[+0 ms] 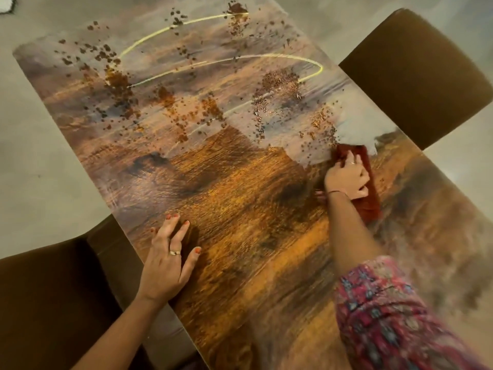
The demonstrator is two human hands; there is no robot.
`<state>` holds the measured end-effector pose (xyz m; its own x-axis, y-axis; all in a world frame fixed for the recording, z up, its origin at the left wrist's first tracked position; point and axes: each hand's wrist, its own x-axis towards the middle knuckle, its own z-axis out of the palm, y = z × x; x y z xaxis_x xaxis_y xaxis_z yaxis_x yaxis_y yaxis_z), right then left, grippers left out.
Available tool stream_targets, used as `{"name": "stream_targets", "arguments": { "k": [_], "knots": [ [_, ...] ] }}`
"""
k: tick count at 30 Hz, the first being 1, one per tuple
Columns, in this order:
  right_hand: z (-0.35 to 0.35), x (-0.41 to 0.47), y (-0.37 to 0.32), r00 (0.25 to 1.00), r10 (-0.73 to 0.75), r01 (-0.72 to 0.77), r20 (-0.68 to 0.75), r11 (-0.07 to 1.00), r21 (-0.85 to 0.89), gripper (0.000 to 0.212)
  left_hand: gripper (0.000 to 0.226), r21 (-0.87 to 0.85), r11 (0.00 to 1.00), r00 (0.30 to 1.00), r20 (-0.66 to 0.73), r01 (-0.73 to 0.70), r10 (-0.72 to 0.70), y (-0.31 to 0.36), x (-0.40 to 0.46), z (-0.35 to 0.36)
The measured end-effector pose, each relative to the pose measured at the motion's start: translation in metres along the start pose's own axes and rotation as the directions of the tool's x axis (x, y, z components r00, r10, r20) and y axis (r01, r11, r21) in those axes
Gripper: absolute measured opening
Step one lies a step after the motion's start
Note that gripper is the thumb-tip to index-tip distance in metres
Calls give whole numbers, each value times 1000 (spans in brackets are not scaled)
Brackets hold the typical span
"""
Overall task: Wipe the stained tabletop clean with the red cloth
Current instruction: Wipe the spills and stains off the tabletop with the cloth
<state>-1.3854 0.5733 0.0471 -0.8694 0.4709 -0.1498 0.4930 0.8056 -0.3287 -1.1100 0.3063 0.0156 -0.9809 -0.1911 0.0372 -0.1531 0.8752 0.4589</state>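
Note:
The glossy wooden tabletop (240, 198) fills the head view. Its far half carries brown splatter stains (120, 84) and thin yellow curved streaks (221, 61); the near half shows bare wood grain. A folded red cloth (369, 188) lies flat near the right edge, at the border of the stained part. My right hand (345, 177) presses down on the cloth with its fingers spread over it. My left hand (168, 263) rests flat on the near left of the table, fingers straight and apart.
A brown upholstered chair (416, 76) stands at the table's right side, and another brown chair (53, 303) at the near left. Grey floor (48, 161) surrounds the table. My patterned pink sleeve (386, 316) covers the near right corner.

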Motion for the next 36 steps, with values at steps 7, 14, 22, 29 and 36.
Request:
{"name": "stream_targets", "arguments": {
  "k": [7, 14, 22, 29, 36],
  "knots": [
    [52, -195, -14, 386, -859, 895, 335, 437, 89, 54, 62, -107, 991, 995, -78, -75, 67, 11, 19, -6],
    [31, -86, -16, 434, -832, 870, 345, 487, 81, 60, 38, -270, 953, 990, -74, -135, 119, 51, 73, -4],
    [-61, 84, 57, 993, 79, -87, 89, 992, 95, 45, 49, -474, 881, 999, -33, 4, -23, 81, 117, 25],
    [-7, 50, -25, 999, -30, 39, -45, 975, 220, 34, 44, -595, 796, 972, -99, 114, -213, 79, 139, 44],
    [57, -63, -88, 116, -910, 941, 398, 229, 250, 59, 36, -685, 712, 948, -99, 155, -302, 72, 138, 44]
  ]
}}
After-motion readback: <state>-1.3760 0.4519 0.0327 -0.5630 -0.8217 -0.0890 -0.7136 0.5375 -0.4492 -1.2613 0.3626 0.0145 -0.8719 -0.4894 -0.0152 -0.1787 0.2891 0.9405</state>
